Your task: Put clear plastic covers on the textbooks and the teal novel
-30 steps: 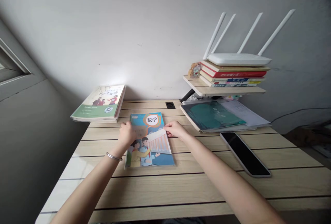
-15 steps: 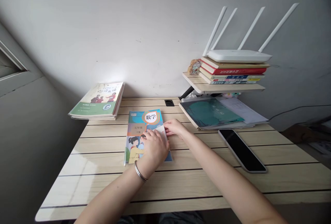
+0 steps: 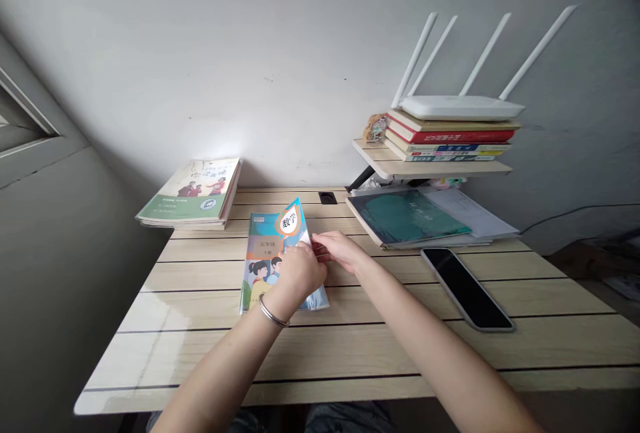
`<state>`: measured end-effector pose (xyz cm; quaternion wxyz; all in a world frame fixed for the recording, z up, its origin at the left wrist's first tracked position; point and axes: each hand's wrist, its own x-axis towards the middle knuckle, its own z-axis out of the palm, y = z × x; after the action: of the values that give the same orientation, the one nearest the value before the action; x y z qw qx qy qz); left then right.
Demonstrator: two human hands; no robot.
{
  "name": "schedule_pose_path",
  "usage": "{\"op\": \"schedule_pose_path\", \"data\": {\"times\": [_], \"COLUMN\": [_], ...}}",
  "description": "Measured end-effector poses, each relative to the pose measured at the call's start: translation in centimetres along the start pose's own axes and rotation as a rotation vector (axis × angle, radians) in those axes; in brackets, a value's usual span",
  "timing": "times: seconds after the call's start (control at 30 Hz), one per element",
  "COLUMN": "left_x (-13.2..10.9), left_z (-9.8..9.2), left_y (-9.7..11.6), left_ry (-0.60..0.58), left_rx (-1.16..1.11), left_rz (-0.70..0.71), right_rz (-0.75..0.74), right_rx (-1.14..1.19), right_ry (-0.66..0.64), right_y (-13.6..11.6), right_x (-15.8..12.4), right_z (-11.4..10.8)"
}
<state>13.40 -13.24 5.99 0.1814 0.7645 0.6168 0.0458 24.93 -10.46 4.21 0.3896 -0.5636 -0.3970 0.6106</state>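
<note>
**Both hands at the cover of a maths textbook on the desk**

The left hand (image 3: pixel 299 273), with a metal bangle (image 3: pixel 273 314) on its wrist, lies curled over the lower middle of a fifth-grade maths textbook (image 3: pixel 265 263). Its fingers are bent and closed against the cover near the book's right edge. The right hand (image 3: pixel 340 251) reaches in from the right, its fingers nearly together and pinching the cover's raised right edge. The top right of the cover is bent up and tilted, with a white sliver showing beside the fingertips; what the sliver is, I cannot tell.

The book lies near the middle of a pale wood-grain desk (image 3: pixel 200 353) with dark lines across it. A black smartphone (image 3: pixel 466 288) sits well to its right. Farther back on the left is a stack of green-and-cream books (image 3: pixel 189 192). On the right lies a teal-covered book (image 3: pixel 407 217) with papers (image 3: pixel 467 213) beside it. Above these, a small wall shelf (image 3: pixel 430 168) holds stacked books (image 3: pixel 450 140) topped by a white four-antenna router (image 3: pixel 457 108).
</note>
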Motion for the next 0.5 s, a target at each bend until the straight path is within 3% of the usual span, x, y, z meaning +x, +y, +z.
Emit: {"op": "schedule_pose_path", "data": {"times": [0.23, 0.5], "left_x": [1.2, 1.0], "left_z": [-1.0, -0.4], "left_y": [-3.6, -3.8], "left_ry": [-0.014, 0.009], "left_rx": [-0.165, -0.213], "left_rz": [-0.028, -0.021], "right_rz": [-0.07, -0.132], "right_rx": [0.238, 0.275], "right_ry": [-0.018, 0.083], "right_y": [2.5, 4.5], "right_x": [-0.1, 0.1], "right_z": [0.5, 1.4]}}
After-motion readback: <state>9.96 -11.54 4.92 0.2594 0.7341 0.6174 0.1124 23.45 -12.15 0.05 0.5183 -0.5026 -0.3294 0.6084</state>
